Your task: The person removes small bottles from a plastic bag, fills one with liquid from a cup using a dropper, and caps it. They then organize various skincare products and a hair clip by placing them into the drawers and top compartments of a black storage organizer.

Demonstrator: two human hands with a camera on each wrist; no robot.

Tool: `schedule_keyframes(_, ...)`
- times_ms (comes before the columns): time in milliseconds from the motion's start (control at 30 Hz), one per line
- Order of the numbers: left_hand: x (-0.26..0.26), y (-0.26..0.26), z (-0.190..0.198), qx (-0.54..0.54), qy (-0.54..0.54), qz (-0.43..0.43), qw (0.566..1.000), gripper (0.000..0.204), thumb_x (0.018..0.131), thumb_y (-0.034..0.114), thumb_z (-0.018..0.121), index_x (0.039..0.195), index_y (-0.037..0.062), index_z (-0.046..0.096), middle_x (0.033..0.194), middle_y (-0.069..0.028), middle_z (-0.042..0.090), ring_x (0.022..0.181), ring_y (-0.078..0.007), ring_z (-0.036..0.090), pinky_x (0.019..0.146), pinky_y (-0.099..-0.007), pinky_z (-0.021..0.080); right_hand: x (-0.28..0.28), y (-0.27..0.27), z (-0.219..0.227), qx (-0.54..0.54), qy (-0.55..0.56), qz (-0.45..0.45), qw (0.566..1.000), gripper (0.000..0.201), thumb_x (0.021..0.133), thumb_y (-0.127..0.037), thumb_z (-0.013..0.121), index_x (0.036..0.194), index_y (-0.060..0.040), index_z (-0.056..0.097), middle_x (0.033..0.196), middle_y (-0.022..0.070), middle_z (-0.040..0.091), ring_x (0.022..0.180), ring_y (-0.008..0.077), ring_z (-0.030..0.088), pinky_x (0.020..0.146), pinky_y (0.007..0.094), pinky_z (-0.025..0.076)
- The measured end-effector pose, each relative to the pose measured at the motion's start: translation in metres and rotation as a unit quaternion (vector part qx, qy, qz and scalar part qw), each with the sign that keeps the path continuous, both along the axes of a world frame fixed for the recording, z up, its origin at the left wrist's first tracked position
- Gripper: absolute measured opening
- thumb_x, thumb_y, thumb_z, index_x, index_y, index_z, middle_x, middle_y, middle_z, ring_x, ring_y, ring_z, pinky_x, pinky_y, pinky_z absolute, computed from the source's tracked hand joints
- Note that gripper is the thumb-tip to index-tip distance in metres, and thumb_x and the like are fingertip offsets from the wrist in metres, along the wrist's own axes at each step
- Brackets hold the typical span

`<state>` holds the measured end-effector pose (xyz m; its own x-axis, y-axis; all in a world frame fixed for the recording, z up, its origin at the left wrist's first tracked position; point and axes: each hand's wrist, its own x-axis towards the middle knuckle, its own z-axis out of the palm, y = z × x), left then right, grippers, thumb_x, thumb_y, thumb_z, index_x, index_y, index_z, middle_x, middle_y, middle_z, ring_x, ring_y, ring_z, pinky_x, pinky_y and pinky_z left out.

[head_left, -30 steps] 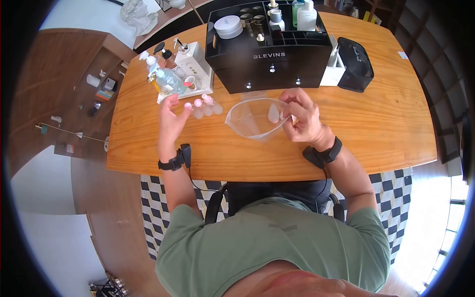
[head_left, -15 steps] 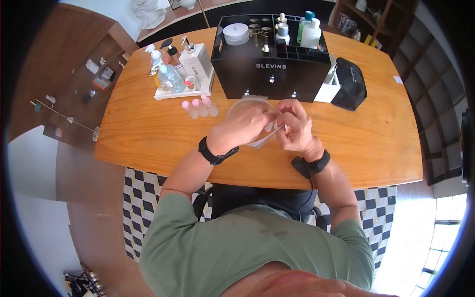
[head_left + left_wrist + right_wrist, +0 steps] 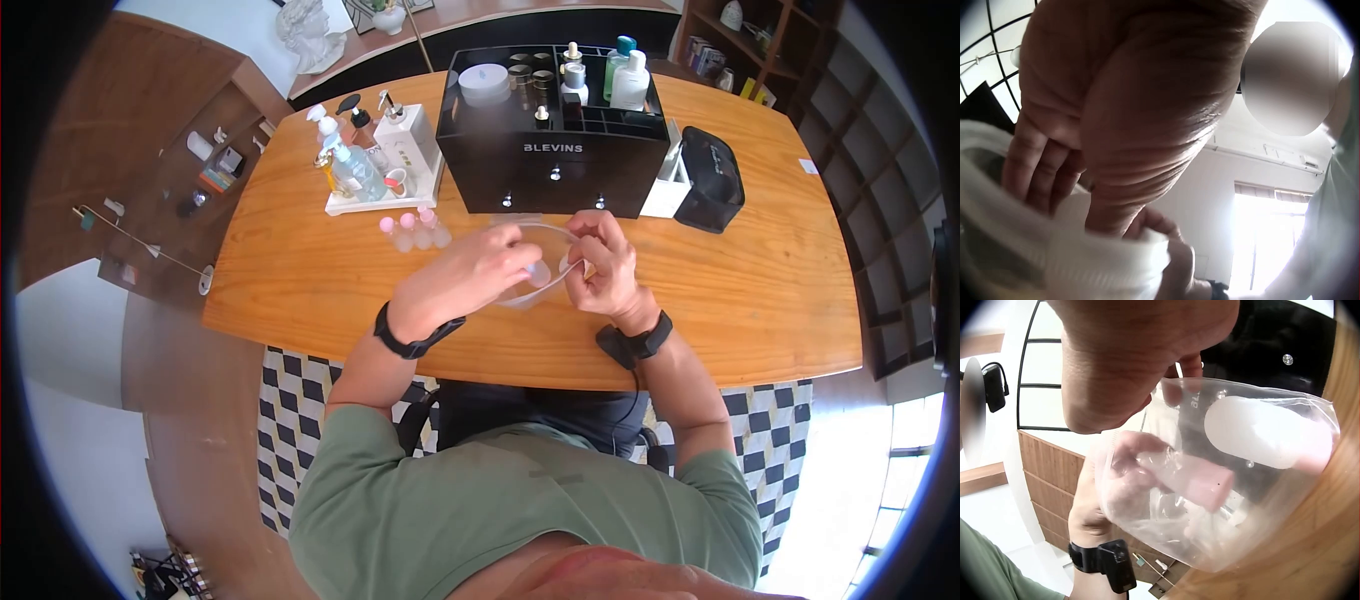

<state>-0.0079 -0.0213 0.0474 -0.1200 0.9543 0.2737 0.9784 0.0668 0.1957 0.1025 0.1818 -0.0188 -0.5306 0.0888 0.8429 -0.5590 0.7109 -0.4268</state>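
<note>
In front of the glossy black box-shaped organizer (image 3: 490, 165) lettered BLEVINS, the clear soft plastic bag (image 3: 1254, 519) was between my two hands, its mouth spread open above the wooden surface (image 3: 760, 300). My right hand (image 3: 605, 265) pinched the bag's rim. My left hand (image 3: 462, 268) reached in through the mouth, fingers clamped on a small frosted bottle with a pink cap (image 3: 1191, 480) inside the bag, the cap pointing away from my fingertips. A second pink-capped bottle (image 3: 1260, 434) lay aslant in there too. Seen from above, the back of my left hand hid much of the bag's mouth.

Near the bag, on my left side, three small pink-topped bottles (image 3: 422, 238) stood close together in a row. Behind them a white rectangular tray (image 3: 375, 206) carried a transparent blue pump bottle (image 3: 360, 175), a white square-sided dispenser (image 3: 407, 142) and other bottles, crowded together. The organizer walled off the far side, holding a flat round white jar (image 3: 484, 83) on top; to its right were a white box (image 3: 662, 198) and a black mesh pouch (image 3: 712, 180).

The bag's film was thin and wrinkled, catching glints, with a finely ridged strip along the rim. The bottles inside were smooth and rounded, their bodies milky. Faceted knobs studded the organizer's front, and the surface showed long orange-brown grain.
</note>
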Motion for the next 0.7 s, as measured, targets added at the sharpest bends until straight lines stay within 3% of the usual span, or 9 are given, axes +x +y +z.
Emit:
schedule_keyframes(167,-0.006,-0.038,0.038,0.143,-0.020,0.075,0.987,0.018,0.089,0.018,0.078,0.103,0.0093,0.073,0.096,-0.0104,0.068,0.085,-0.0283,0.070,0.071,-0.0391,0.056,0.000,0.003,-0.001,-0.008,-0.005,-0.010,1.000,0.011,0.064,0.007,0.056,0.070,-0.0013,0.059,0.105,0.0175,0.061,0.074,0.0285,0.065,0.065,0.0353,0.056)
schedule_keyframes(200,-0.011,-0.044,0.047,0.142,-0.020,0.074,0.987,0.018,0.089,0.018,0.078,0.103,0.0093,0.073,0.096,-0.0104,0.068,0.085,-0.0283,0.070,0.071,-0.0391,0.056,0.000,0.005,-0.001,-0.013,-0.008,-0.019,1.000,0.010,0.064,0.007,0.056,0.070,-0.0013,0.059,0.105,0.0175,0.061,0.075,0.0284,0.066,0.064,0.0349,0.056)
schedule_keyframes(267,-0.023,-0.054,0.062,0.151,-0.032,0.177,0.972,0.021,0.088,0.019,0.079,0.106,0.0091,0.073,0.094,-0.0119,0.068,0.085,-0.0294,0.070,0.071,-0.0398,0.055,0.000,0.007,-0.001,-0.019,-0.011,-0.027,0.999,0.010,0.064,0.007,0.056,0.069,-0.0013,0.059,0.105,0.0175,0.062,0.076,0.0284,0.066,0.064,0.0345,0.056)
schedule_keyframes(300,-0.031,-0.056,0.062,0.151,-0.032,0.178,0.972,0.021,0.088,0.019,0.079,0.106,0.0091,0.073,0.094,-0.0119,0.068,0.085,-0.0294,0.070,0.071,-0.0398,0.055,-0.001,0.008,0.001,-0.025,0.003,-0.034,0.999,0.009,0.064,0.007,0.055,0.068,-0.0012,0.058,0.105,0.0176,0.062,0.076,0.0279,0.066,0.064,0.0336,0.056)
schedule_keyframes(367,-0.047,-0.054,0.057,0.099,-0.047,0.224,0.968,0.022,0.088,0.010,0.078,0.107,0.0026,0.071,0.095,-0.0136,0.068,0.083,-0.0304,0.070,0.071,-0.0371,0.054,-0.001,0.012,0.002,-0.031,0.018,-0.040,0.999,0.009,0.064,0.006,0.054,0.067,-0.0011,0.058,0.104,0.0177,0.062,0.077,0.0273,0.067,0.064,0.0326,0.056)
schedule_keyframes(467,-0.066,-0.041,0.037,0.057,0.007,0.179,0.982,0.017,0.088,0.017,0.078,0.102,0.0086,0.074,0.089,-0.0151,0.069,0.084,-0.0374,0.068,0.075,-0.0446,0.053,-0.002,0.018,0.003,-0.029,0.050,-0.057,0.997,0.009,0.063,0.006,0.053,0.067,-0.0008,0.058,0.103,0.0176,0.063,0.075,0.0260,0.067,0.063,0.0304,0.055)
schedule_keyframes(500,-0.069,-0.036,0.032,0.037,0.018,0.172,0.984,0.013,0.086,0.015,0.077,0.097,0.0086,0.073,0.087,-0.0146,0.070,0.085,-0.0381,0.068,0.082,-0.0465,0.050,-0.002,0.020,0.003,-0.035,0.049,-0.060,0.996,0.009,0.063,0.006,0.052,0.067,-0.0008,0.058,0.102,0.0173,0.064,0.073,0.0256,0.066,0.062,0.0300,0.055)
schedule_keyframes(700,-0.075,-0.019,0.007,-0.045,0.097,0.170,0.980,0.011,0.082,0.014,0.078,0.092,0.0107,0.074,0.081,-0.0113,0.071,0.084,-0.0323,0.067,0.086,-0.0436,0.042,-0.001,0.027,0.003,-0.033,0.055,-0.059,0.996,0.009,0.062,0.005,0.052,0.066,-0.0005,0.057,0.098,0.0166,0.065,0.069,0.0250,0.065,0.060,0.0290,0.054)
